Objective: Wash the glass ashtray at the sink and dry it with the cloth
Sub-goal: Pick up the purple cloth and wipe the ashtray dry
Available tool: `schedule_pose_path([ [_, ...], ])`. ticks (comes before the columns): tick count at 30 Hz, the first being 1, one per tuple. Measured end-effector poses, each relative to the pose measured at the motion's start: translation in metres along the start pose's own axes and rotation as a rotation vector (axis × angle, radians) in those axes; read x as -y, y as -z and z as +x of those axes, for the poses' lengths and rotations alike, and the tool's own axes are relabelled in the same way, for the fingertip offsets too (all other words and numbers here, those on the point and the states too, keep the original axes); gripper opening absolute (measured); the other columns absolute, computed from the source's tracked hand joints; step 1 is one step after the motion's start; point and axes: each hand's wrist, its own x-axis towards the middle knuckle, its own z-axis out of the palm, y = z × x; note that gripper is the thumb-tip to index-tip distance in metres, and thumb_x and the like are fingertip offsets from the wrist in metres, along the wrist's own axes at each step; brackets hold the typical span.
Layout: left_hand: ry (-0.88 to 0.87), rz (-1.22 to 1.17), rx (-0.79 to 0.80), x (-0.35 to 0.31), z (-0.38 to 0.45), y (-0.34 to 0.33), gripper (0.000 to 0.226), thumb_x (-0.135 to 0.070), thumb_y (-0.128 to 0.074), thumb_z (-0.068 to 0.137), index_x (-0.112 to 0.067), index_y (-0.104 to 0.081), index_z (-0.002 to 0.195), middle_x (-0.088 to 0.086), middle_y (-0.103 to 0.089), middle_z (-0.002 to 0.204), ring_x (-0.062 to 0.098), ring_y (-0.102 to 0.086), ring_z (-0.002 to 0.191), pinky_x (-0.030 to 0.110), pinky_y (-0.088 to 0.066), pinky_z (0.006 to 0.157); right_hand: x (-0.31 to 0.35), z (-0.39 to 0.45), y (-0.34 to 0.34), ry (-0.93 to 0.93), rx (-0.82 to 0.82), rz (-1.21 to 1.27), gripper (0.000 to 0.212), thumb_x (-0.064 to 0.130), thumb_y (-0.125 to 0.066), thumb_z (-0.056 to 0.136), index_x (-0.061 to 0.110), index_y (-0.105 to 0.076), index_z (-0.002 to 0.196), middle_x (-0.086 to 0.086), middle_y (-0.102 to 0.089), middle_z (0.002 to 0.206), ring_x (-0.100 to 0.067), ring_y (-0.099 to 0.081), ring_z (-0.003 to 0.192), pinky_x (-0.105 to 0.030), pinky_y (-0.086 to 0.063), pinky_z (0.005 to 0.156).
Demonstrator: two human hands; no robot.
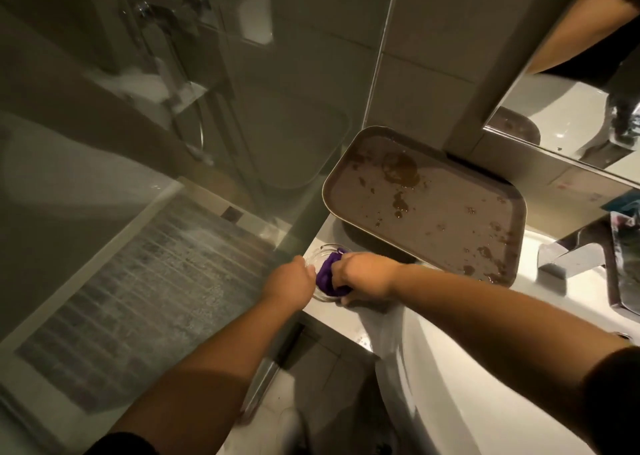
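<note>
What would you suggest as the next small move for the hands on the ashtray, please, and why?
Probably keep turning the purple cloth around the inside of the glass ashtray. The right hand grips the cloth bunched in the bowl, and the left hand holds the rim on the counter, so drying looks under way; whether the glass is dry cannot be told.

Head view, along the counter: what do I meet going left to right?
Left hand → purple cloth in the glass ashtray → right hand → brown tray → faucet.
</note>
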Motion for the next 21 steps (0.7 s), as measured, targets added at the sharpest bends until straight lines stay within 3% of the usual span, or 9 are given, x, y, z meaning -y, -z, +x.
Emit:
schedule_pose_path([
  [4,-0.034,-0.068,0.031,-0.008,0.014,0.01,0.035,-0.036,-0.033,0.101,-0.005,-0.05,0.106,0.021,-0.064,0.108,0.04,-0.059,0.097,0.04,-0.046,0.077,-0.007,0.007,0.013,0.083,0.135,-0.143,0.028,0.027,-0.064,0.091,0.011,-0.065,0.113,-0.01,-0.064,0.117,-0.027,-0.058,0.106,-0.036,-0.046,0.095],
  [8,-0.059,0.075,-0.007,-0.011,0.02,0.005,0.033,-0.032,-0.029,0.104,-0.006,-0.047,0.112,0.021,-0.065,0.107,0.039,-0.061,0.095,0.039,-0.041,0.069,-0.006,0.007,0.011,0.045,0.161,-0.131,0.031,0.03,-0.062,0.093,0.012,-0.063,0.119,-0.01,-0.063,0.12,-0.027,-0.058,0.11,-0.038,-0.046,0.1],
  [12,-0.04,0.155,-0.023,-0.014,0.017,0.002,0.023,-0.021,-0.035,0.102,-0.006,-0.047,0.113,0.019,-0.066,0.108,0.038,-0.063,0.096,0.038,-0.04,0.066,0.002,0.005,0.001,-0.095,0.067,-0.015,0.032,0.034,-0.066,0.089,0.011,-0.067,0.112,-0.01,-0.067,0.109,-0.027,-0.061,0.1,-0.037,-0.05,0.091],
  [17,0.027,0.096,-0.03,-0.015,0.013,0.003,0.023,-0.019,-0.036,0.1,-0.004,-0.049,0.112,0.02,-0.065,0.111,0.039,-0.061,0.101,0.037,-0.039,0.069,0.032,0.021,-0.03,-0.365,-0.215,0.216,0.028,0.034,-0.067,0.085,0.012,-0.073,0.101,-0.011,-0.069,0.101,-0.029,-0.063,0.094,-0.03,-0.046,0.077],
  [21,0.109,0.004,-0.007,-0.016,0.01,0.007,0.025,-0.02,-0.036,0.099,-0.003,-0.051,0.112,0.021,-0.065,0.113,0.039,-0.061,0.104,0.035,-0.039,0.071,0.035,0.028,-0.036,-0.382,-0.285,0.213,0.025,0.032,-0.066,0.087,0.014,-0.073,0.102,-0.011,-0.067,0.104,-0.03,-0.061,0.098,-0.029,-0.039,0.074],
])
